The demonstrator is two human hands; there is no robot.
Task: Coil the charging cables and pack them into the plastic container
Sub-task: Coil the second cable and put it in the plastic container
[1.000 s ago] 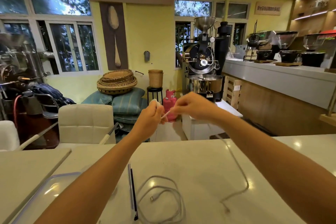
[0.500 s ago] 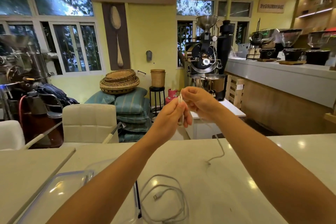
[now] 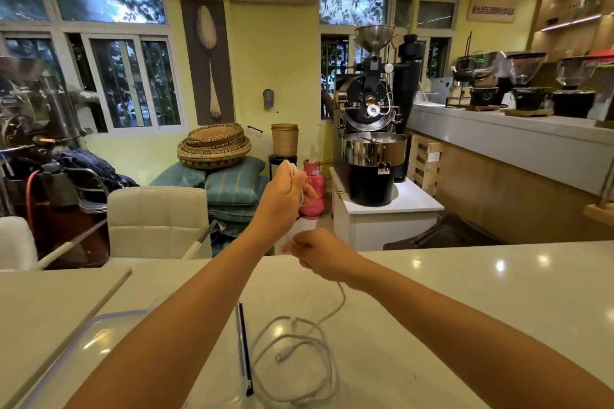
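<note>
My left hand (image 3: 284, 194) is raised above the far table edge and grips folded loops of a white charging cable (image 3: 293, 170). Below it, my right hand (image 3: 320, 251) pinches the same cable, whose free end trails down behind it onto the white table (image 3: 481, 302). A second white cable (image 3: 295, 352) lies in a loose coil on the table near me. The clear plastic container (image 3: 244, 342) with a blue-edged rim sits at the lower left, mostly hidden behind my left forearm, beside its clear lid (image 3: 83, 339).
A cream padded chair (image 3: 156, 219) stands beyond the table's far edge. A coffee roaster (image 3: 372, 149) on a white stand and a long counter (image 3: 511, 139) with grinders stand behind. A second tabletop (image 3: 50, 295) adjoins on the left.
My right hand has dropped from beside the left hand down to the table's far edge, drawing the cable down. My left hand has stayed raised, holding the loops.
</note>
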